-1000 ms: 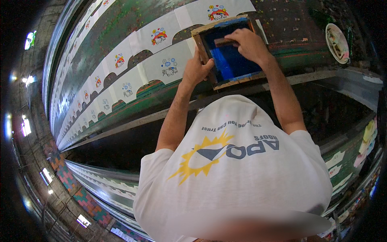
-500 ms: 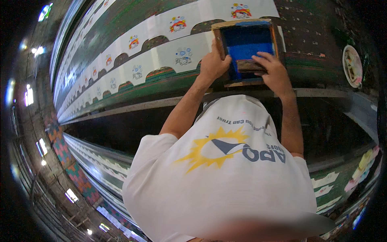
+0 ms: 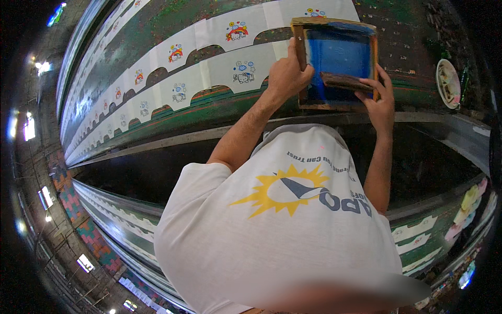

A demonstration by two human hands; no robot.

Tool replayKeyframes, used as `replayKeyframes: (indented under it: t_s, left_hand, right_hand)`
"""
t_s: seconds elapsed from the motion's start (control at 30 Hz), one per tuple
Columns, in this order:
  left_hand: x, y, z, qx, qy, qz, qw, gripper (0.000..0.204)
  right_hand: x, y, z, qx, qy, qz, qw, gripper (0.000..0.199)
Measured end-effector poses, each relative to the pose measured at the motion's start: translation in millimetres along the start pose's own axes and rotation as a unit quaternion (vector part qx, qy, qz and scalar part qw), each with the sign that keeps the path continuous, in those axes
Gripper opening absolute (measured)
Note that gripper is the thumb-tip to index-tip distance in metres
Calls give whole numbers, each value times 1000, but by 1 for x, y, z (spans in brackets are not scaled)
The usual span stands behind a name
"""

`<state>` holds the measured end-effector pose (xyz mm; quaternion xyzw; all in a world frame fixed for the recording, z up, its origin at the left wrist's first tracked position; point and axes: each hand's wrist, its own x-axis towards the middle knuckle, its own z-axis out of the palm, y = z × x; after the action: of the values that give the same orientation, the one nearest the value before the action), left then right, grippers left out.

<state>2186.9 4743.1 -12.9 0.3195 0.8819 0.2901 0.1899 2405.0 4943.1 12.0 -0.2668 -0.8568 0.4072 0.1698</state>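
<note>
While left grip (image 3: 287,76) clasps frame (image 3: 333,21), right grip (image 3: 380,98) pinches squeegee (image 3: 342,82) — sheets (image 3: 222,77) left, dish (image 3: 439,81) right.

Grn table (image 3: 413,92), bright windows (image 3: 29,127) at L, lit bulb (image 3: 48,219), red/grn patchwork (image 3: 70,202), poss. floor

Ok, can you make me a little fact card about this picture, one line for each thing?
Frame: wooden, blue inside
Block: brown, lying across the near part of the frame
Left grip: holding the frame's left side
Right grip: at the frame's right edge, by the block's end
Sheets: white, in rows, with little pictures; rainbows in the row behind the nearest
Table: dark and green, under the sheets
Dish: white, right of the frame
</note>
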Motion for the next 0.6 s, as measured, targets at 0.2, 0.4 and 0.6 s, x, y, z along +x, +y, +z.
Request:
replayKeyframes:
  t_s: [0.2,0.4,0.6]
  left_hand:
    - [-19,47,4,-13,-53,100,994,97]
    - [-32,71,25,18,-181,151,972,95]
    - [-35,95,47,56,-214,209,952,99]
  right_hand:
    - [-73,-45,-52,-110,58,67,990,43]
    - [-157,-58,-41,-56,148,178,971,40]
    - [-194,-48,-36,32,224,278,933,36]
